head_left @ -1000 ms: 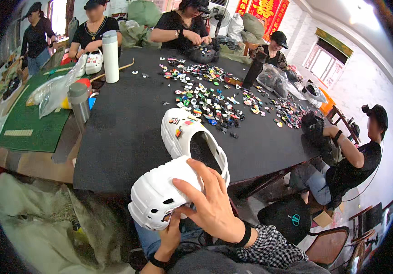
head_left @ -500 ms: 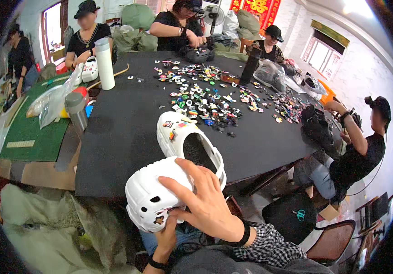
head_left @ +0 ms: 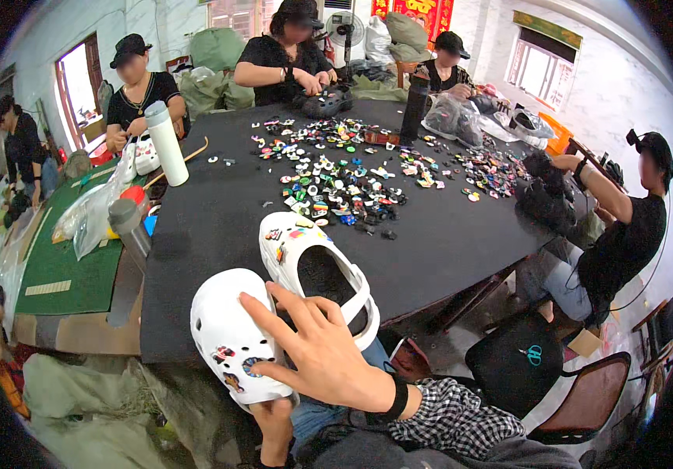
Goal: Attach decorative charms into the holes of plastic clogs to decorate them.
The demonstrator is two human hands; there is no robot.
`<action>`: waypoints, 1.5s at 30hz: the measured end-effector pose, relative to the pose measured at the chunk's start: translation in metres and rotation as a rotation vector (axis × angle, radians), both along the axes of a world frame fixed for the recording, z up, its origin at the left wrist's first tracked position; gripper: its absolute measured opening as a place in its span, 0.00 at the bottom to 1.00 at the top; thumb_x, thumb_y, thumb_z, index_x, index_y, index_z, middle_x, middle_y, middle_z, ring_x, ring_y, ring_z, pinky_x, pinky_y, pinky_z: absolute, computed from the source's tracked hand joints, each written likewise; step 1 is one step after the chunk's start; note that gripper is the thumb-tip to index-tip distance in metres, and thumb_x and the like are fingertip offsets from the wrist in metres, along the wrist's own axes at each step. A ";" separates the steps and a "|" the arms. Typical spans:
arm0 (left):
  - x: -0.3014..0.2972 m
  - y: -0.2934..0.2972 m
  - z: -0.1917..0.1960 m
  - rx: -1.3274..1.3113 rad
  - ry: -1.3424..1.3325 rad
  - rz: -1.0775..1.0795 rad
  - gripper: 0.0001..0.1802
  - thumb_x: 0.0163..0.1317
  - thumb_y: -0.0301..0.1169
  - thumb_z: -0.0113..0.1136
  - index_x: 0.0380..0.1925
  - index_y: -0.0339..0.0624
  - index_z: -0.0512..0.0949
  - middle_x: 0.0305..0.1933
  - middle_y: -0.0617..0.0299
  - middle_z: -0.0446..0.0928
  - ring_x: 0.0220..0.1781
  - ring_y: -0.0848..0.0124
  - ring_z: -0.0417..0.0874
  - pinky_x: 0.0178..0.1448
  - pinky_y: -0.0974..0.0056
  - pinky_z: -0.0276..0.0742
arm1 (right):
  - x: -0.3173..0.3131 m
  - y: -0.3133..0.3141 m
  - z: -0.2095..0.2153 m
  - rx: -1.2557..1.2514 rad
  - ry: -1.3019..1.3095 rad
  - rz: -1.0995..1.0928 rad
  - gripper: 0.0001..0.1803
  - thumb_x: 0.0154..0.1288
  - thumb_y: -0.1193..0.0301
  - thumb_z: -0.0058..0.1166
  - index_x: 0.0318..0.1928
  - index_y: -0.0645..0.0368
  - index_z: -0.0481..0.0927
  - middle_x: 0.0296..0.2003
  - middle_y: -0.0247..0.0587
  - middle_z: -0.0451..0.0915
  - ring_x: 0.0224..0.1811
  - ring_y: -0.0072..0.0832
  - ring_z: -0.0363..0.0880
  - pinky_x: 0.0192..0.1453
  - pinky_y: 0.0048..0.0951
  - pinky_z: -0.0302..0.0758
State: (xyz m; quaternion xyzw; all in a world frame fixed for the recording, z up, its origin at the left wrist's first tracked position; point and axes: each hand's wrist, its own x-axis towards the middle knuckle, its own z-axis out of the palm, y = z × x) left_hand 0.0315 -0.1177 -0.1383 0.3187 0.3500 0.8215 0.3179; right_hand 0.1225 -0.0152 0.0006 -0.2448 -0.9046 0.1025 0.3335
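A white clog (head_left: 223, 313) is held at the table's near edge, its rounded toe with vent holes facing up. My left hand (head_left: 272, 428) holds it from below, its fingers hidden by or inside the shoe. My right hand (head_left: 317, 356) lies over its side, fingers spread along the toe and the thumb at a round blue-rimmed charm (head_left: 253, 367). Beside that sit a reddish charm (head_left: 223, 355) and a brown figure charm (head_left: 233, 382). Just beyond, a second white clog (head_left: 280, 234) with several charms on its toe rests on the black table (head_left: 204, 242).
Loose colourful charms (head_left: 344, 180) lie heaped across the table. On the left stand a white bottle (head_left: 166, 146) and a steel tumbler (head_left: 128, 223); a black bottle (head_left: 415, 109) stands farther back. Several people work around. Teal scissors (head_left: 533, 354) lie on a black chair at right.
The held clog has turned, its toe now more upright and its charms in plainer sight. The round charm now shows under my right thumb. My view has shifted slightly.
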 end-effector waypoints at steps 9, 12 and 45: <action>-0.001 0.007 0.048 -0.317 1.014 0.347 0.24 0.55 0.21 0.60 0.54 0.29 0.72 0.56 0.41 0.72 0.61 0.44 0.70 0.67 0.48 0.57 | -0.006 0.002 0.000 0.020 -0.004 -0.004 0.42 0.57 0.52 0.59 0.69 0.52 0.60 0.57 0.48 0.68 0.50 0.37 0.71 0.60 0.38 0.59; -0.002 0.007 0.041 -0.314 1.018 0.370 0.23 0.56 0.22 0.59 0.53 0.29 0.72 0.55 0.40 0.73 0.60 0.43 0.71 0.66 0.47 0.59 | -0.004 0.002 0.000 0.023 0.010 0.012 0.41 0.57 0.54 0.59 0.69 0.53 0.60 0.58 0.48 0.69 0.51 0.38 0.71 0.60 0.38 0.60; -0.014 0.003 0.049 -0.547 0.898 0.308 0.20 0.60 0.31 0.58 0.48 0.25 0.73 0.48 0.38 0.76 0.50 0.41 0.75 0.54 0.47 0.66 | 0.106 0.268 0.009 -0.065 0.012 -0.229 0.09 0.58 0.74 0.51 0.37 0.62 0.82 0.32 0.51 0.82 0.36 0.43 0.82 0.43 0.38 0.76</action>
